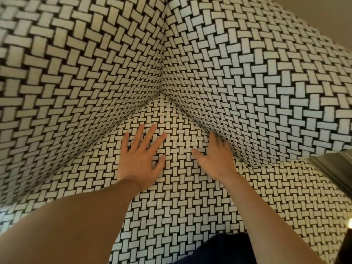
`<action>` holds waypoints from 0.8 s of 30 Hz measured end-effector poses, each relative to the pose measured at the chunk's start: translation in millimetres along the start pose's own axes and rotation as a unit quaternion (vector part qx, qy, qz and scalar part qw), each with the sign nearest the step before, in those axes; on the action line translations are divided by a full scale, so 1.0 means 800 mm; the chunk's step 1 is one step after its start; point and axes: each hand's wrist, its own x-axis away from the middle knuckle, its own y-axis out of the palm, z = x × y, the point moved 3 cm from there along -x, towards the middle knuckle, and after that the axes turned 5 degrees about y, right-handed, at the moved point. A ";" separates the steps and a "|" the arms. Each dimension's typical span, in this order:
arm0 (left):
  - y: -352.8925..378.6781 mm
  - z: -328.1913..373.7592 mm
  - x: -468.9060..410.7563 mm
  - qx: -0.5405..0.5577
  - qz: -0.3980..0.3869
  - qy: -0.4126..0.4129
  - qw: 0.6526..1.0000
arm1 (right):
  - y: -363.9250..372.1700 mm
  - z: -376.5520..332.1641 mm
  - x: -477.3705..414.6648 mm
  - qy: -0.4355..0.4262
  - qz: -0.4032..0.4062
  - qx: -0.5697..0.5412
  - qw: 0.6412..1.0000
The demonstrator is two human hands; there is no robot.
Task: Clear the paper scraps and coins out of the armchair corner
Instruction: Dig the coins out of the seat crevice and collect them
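Paper scrap (195,141) just beside right hand (217,159) (left hand (141,159) flat on seat (181,187))

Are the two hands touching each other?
Apart. The head view shows a strip of woven seat cushion between the left hand and the right hand.

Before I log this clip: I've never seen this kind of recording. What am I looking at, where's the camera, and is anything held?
No machine here: a person works bare-handed, and the single picture comes from a camera on their head, looking down into a woven-pattern armchair corner. The left hand lies flat on the seat cushion, fingers spread. The right hand reaches its fingers to where the cushion meets the side wall. Neither visibly holds anything. A tiny white scrap lies between them; no coins show.
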 end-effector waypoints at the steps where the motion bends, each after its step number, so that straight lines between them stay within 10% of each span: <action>1: 0.000 0.000 0.000 0.002 0.001 0.001 1.000 | -0.001 -0.001 -0.001 0.009 -0.005 -0.001 1.000; 24: 0.003 0.001 0.000 0.000 0.005 0.003 1.000 | 0.004 -0.002 -0.014 0.041 -0.005 -0.077 0.996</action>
